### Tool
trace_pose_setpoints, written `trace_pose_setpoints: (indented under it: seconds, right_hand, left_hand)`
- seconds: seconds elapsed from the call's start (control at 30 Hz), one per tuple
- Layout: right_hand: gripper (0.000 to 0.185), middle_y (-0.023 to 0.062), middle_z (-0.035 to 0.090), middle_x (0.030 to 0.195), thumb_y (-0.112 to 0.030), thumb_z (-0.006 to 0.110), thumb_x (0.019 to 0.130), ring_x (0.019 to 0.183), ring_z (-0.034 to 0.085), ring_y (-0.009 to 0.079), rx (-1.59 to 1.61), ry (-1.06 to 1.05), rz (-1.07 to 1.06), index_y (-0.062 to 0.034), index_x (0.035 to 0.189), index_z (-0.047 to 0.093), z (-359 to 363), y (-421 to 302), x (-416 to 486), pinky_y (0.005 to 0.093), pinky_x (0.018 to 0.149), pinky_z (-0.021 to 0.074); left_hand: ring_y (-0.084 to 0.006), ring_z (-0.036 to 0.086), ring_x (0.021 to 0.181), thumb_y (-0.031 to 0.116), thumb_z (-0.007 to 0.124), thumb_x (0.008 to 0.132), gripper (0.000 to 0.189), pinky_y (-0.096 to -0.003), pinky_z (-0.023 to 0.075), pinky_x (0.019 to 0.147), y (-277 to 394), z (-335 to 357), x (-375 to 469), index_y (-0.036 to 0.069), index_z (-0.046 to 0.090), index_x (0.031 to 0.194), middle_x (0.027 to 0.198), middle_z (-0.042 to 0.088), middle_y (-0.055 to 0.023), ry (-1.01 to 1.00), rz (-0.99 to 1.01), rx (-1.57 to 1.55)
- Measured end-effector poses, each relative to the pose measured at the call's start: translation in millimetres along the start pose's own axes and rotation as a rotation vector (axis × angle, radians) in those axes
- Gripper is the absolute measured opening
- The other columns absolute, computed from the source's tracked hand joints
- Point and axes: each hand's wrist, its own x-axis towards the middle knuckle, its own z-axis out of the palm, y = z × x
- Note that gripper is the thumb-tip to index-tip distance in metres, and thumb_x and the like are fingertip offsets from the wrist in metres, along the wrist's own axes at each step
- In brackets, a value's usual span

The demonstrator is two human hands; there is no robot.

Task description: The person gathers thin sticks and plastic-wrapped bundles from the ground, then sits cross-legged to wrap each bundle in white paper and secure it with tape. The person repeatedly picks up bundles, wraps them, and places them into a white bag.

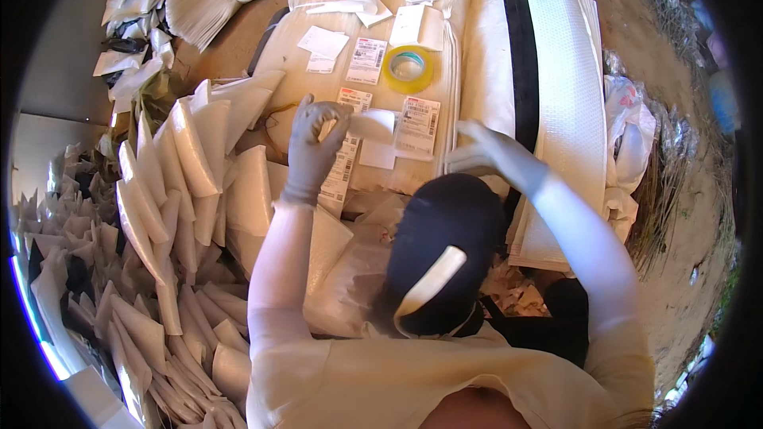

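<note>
My left hand, in a grey glove, is left of centre, its thumb and fingers pinched on the edge of a small white paper slip. My right hand, also gloved and slightly blurred, is spread with nothing visible in it, beside the stack's right edge. Between the hands lie a printed shipping label and a white sheet. Longer printed labels lie partly behind my left hand. Above them, a roll of yellowish clear tape rests beside another printed label.
A broad stack of pale mailers holds the papers. Bubble mailers and a black folded strip lie at right. Many filled envelopes crowd the left. A dark rounded fabric thing with a pale strip is below centre.
</note>
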Motion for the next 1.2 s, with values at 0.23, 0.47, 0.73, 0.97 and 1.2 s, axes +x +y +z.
trace_pose_setpoints:
  seconds: [0.23,0.47,0.73,0.97,1.2]
  right_hand:
    - [0.068,0.0186,0.064,0.127,-0.023,0.065,0.096,0.111,0.064,0.0196,-0.106,-0.162,-0.316,0.0060,0.150,0.035,49,-35,108,0.0287,0.096,0.0509]
    - [0.079,0.0179,0.052,0.145,-0.010,0.064,0.091,0.124,0.059,0.0223,-0.640,-0.059,-0.549,-0.0092,0.159,0.025,57,-26,63,0.0315,0.105,0.0454]
    - [0.046,0.0096,0.065,0.130,-0.008,0.067,0.091,0.117,0.061,0.0174,-0.505,-0.111,-0.483,-0.0072,0.137,0.059,36,-12,58,0.0298,0.103,0.0468]
    - [0.026,0.0066,0.069,0.116,-0.008,0.071,0.092,0.104,0.063,0.0117,-0.199,-0.080,-0.467,-0.0032,0.117,0.070,39,-8,57,0.0278,0.093,0.0515]
    - [0.023,0.0081,0.074,0.106,-0.021,0.072,0.090,0.094,0.070,0.0173,-0.527,0.101,-0.567,-0.0099,0.111,0.074,38,-14,45,0.0290,0.087,0.0534]
  left_hand:
    - [-0.0250,0.057,0.124,0.022,0.079,0.084,0.024,-0.0482,0.0228,0.122,52,-23,-54,0.010,0.070,0.102,0.122,0.066,-0.0072,-0.121,-0.006,-0.196]
    - [-0.0272,0.059,0.122,0.059,0.045,0.100,0.072,-0.0410,0.0487,0.104,13,13,-63,-0.003,0.050,0.136,0.132,0.060,-0.0183,-0.144,-0.990,-1.578]
    - [-0.0175,0.064,0.108,0.028,0.052,0.102,0.044,-0.0300,0.0514,0.095,16,50,-22,-0.006,0.055,0.131,0.118,0.065,-0.0115,-0.240,-0.918,-1.174]
    - [-0.0199,0.066,0.108,0.027,0.053,0.102,0.047,-0.0319,0.0550,0.091,28,51,-20,-0.006,0.051,0.135,0.123,0.063,-0.0131,-0.118,-0.927,-1.166]
    - [-0.0201,0.067,0.101,0.015,0.057,0.101,0.027,-0.0312,0.0551,0.087,9,56,-26,-0.001,0.063,0.121,0.115,0.069,-0.0120,-0.241,-0.691,-0.730]
